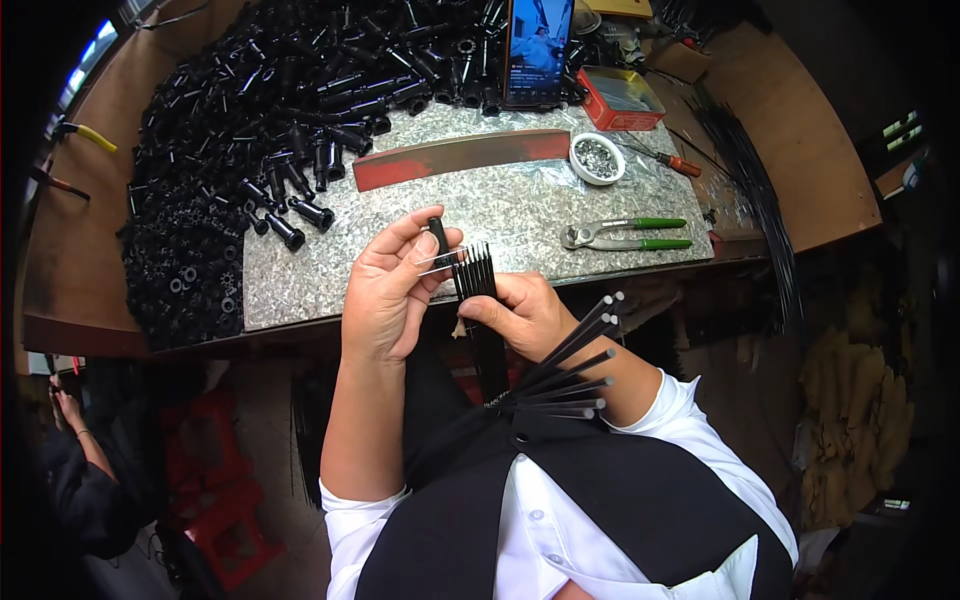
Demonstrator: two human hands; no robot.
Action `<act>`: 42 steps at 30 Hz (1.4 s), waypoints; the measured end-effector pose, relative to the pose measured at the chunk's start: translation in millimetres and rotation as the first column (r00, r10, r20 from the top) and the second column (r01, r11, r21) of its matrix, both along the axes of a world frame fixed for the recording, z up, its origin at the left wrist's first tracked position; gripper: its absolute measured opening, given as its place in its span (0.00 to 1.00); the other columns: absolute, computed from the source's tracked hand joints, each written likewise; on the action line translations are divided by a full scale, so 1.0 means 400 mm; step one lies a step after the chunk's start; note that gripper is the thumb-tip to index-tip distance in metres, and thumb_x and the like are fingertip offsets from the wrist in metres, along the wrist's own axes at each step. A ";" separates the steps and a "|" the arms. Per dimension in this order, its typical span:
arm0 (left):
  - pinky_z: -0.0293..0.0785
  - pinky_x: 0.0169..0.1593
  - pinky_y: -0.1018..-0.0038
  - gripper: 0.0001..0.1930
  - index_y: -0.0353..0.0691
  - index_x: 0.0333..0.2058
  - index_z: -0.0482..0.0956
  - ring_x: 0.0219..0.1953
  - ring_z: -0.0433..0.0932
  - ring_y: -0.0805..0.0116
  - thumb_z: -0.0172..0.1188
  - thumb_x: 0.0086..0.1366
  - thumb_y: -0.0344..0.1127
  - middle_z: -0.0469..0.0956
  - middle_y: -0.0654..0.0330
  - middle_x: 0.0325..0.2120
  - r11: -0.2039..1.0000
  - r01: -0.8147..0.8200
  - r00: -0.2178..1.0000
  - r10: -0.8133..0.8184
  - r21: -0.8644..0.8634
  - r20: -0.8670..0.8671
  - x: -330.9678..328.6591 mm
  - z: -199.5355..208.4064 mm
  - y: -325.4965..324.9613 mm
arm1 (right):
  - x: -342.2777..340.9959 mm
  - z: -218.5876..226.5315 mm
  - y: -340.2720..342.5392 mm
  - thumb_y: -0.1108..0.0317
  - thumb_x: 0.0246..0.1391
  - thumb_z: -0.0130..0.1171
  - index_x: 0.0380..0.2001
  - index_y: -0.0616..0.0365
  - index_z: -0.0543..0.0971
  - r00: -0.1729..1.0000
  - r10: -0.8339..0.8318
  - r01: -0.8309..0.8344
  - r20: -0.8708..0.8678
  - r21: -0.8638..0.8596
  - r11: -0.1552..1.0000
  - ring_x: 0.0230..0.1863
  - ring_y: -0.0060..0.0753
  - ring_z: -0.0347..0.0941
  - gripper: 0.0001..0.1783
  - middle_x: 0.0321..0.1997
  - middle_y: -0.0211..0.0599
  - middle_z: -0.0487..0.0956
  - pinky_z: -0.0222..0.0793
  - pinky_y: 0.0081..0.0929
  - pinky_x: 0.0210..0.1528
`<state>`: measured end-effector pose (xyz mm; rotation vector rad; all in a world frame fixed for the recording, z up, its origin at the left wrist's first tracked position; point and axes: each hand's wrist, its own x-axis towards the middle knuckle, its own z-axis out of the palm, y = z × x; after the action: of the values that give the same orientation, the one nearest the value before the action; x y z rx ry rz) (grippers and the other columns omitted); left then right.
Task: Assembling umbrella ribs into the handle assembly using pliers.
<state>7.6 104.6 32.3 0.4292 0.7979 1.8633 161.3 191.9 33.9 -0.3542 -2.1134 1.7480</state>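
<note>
Between the thumb and fingers of my left hand point(385, 285) is a short black tube point(438, 236), which looks like an umbrella runner. A thin pale wire point(437, 262) stretches from these fingers to the pale tips of a row of black rods. My right hand point(522, 312) is closed around that bundle of rods, which look like umbrella ribs point(474, 275). The bundle hangs down in front of my black vest, and its thicker grey-tipped ends point(575, 385) fan out beside my right forearm. Whether the wire passes through the tips is too small to tell.
A heap of black plastic tube parts point(300, 90) covers the table's left and back. Behind my hands lie a worn red strip point(460, 160), a white dish of small metal bits point(597, 158), green-handled pincers point(630, 235), a red box point(622, 98) and an upright phone point(537, 50).
</note>
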 end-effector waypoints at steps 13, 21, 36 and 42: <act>0.77 0.42 0.76 0.15 0.33 0.49 0.72 0.38 0.79 0.71 0.56 0.63 0.27 0.79 0.54 0.37 0.999 0.027 0.999 -0.026 0.047 -0.022 0.002 0.000 -0.002 | 0.003 0.009 -0.003 0.66 0.57 0.56 0.31 0.63 0.79 1.000 0.009 -0.009 0.025 0.021 1.000 0.26 0.23 0.77 0.10 0.24 0.35 0.80 0.72 0.21 0.29; 0.76 0.45 0.74 0.10 0.32 0.43 0.75 0.40 0.79 0.69 0.57 0.63 0.27 0.76 0.51 0.43 0.989 0.062 0.998 -0.057 0.132 -0.039 -0.008 -0.025 -0.006 | 0.005 -0.004 -0.006 0.65 0.59 0.55 0.31 0.63 0.78 1.000 0.009 -0.009 -0.011 0.039 0.999 0.26 0.21 0.76 0.11 0.24 0.32 0.80 0.70 0.20 0.29; 0.73 0.46 0.80 0.15 0.27 0.46 0.71 0.40 0.76 0.74 0.58 0.59 0.20 0.76 0.57 0.38 0.999 -0.032 0.944 0.033 0.008 -0.327 0.039 0.036 -0.035 | 0.006 0.001 -0.005 0.66 0.58 0.56 0.33 0.64 0.79 0.998 -0.048 0.046 0.036 0.056 0.997 0.28 0.20 0.75 0.10 0.26 0.33 0.80 0.70 0.20 0.31; 0.74 0.44 0.80 0.16 0.25 0.47 0.72 0.38 0.77 0.75 0.57 0.60 0.20 0.78 0.55 0.37 0.998 -0.069 0.958 0.065 -0.007 -0.279 0.049 0.032 -0.042 | 0.006 0.022 -0.006 0.67 0.55 0.58 0.34 0.63 0.79 0.999 -0.053 0.053 -0.001 0.169 0.984 0.25 0.20 0.73 0.09 0.25 0.32 0.78 0.68 0.21 0.27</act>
<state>27.1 87.8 45.2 0.6719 1.0260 1.8813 163.6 189.5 42.6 -0.3621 -2.2145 1.5265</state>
